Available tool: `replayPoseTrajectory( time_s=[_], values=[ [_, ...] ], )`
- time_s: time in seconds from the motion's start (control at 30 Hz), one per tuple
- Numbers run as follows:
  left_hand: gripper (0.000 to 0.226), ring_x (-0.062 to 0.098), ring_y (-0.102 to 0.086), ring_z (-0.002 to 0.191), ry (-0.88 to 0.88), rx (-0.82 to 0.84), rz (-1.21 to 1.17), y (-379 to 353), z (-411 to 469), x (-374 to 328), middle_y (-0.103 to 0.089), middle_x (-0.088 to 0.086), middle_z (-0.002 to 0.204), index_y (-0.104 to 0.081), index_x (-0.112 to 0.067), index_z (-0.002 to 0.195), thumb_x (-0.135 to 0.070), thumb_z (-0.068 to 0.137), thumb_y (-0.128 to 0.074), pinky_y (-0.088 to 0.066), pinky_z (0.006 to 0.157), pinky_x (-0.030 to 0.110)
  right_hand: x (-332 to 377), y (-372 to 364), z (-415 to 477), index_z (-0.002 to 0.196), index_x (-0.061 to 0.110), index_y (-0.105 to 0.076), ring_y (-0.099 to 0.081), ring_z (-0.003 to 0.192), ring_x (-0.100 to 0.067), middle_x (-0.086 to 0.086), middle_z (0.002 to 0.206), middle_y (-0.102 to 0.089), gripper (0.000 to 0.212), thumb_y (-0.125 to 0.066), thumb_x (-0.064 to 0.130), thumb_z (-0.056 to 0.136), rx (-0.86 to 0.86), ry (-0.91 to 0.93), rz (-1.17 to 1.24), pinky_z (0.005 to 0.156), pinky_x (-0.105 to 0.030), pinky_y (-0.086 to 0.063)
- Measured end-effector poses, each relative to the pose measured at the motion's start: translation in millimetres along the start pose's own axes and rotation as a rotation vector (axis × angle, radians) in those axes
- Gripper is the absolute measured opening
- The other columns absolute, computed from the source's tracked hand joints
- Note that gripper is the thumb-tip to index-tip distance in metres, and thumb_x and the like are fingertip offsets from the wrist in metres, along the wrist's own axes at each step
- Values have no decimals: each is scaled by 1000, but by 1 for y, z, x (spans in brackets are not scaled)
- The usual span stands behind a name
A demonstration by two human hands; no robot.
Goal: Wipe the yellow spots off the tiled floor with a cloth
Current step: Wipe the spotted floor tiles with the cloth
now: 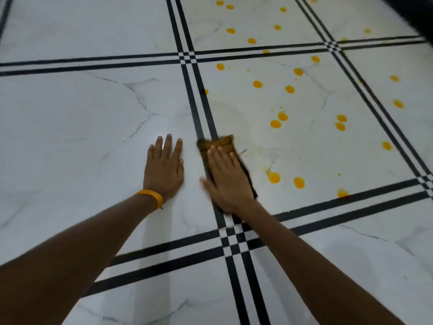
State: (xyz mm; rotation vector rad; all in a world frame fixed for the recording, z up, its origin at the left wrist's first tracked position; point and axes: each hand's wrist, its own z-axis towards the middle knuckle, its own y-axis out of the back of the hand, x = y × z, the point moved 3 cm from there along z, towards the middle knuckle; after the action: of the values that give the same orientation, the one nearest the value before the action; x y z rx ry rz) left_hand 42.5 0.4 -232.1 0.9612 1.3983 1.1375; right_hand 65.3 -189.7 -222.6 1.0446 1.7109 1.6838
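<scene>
A white marble-look tiled floor (70, 118) with black double grout lines fills the view. Several yellow spots (275, 124) are scattered over the tiles to the right, the nearest pair (274, 177) just right of my right hand. My right hand (226, 181) lies flat, fingers together, pressing a brown cloth (218, 145) against the floor over the vertical black line. The cloth shows beyond my fingertips and along the hand's right side. A faint yellow smear (255, 146) trails to the right of the cloth. My left hand (164, 170), with an orange wristband, rests flat on the tile to the left.
A dark object edge (412, 15) crosses the top right corner. The crossing of black lines (234, 242) lies between my forearms. The tiles on the left carry no spots.
</scene>
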Motion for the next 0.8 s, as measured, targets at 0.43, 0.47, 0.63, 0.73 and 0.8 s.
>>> replayPoseTrajectory(
  time_s=[0.43, 0.47, 0.63, 0.73, 0.8],
  values=[
    [62, 28, -12, 152, -123, -36, -132, -10, 36, -56, -19, 13, 163, -23, -6, 155, -34, 100, -26, -10, 124, 44, -29, 3, -63, 162, 15, -9, 5, 157, -13, -1, 170, -4, 73, -19, 58, 104, 14, 80, 36, 127, -43, -7],
    [62, 27, -11, 152, -132, -23, -116, -14, 38, -57, -18, 12, 163, -21, -7, 155, -35, 101, -25, -9, 124, 44, -51, 3, -75, 162, 16, -9, 4, 157, -13, 0, 170, -4, 72, -21, 57, 104, -4, 44, 31, 127, -43, -9],
    [62, 22, -8, 153, -140, -32, -88, -22, 38, -57, -15, 8, 164, -17, -9, 157, -36, 102, -22, -8, 124, 44, -122, 13, -66, 161, 9, -10, -7, 157, -23, -9, 169, -9, 84, -4, 65, 100, -95, -498, 16, 128, -43, -8],
    [62, 22, -7, 153, -131, -32, -82, -19, 38, -56, -15, 8, 164, -17, -10, 157, -37, 101, -22, -6, 124, 42, -79, 6, -78, 162, 11, -7, 0, 157, -21, -7, 170, -5, 80, -15, 63, 102, -5, -158, 10, 126, -46, -11],
    [62, 22, -8, 153, -131, -26, -87, -19, 38, -56, -16, 8, 164, -17, -10, 157, -38, 101, -21, -6, 124, 42, -96, 6, -106, 162, 14, -5, 4, 157, -15, -2, 170, -2, 77, -15, 63, 103, 60, -18, -5, 126, -45, -10]
  ],
)
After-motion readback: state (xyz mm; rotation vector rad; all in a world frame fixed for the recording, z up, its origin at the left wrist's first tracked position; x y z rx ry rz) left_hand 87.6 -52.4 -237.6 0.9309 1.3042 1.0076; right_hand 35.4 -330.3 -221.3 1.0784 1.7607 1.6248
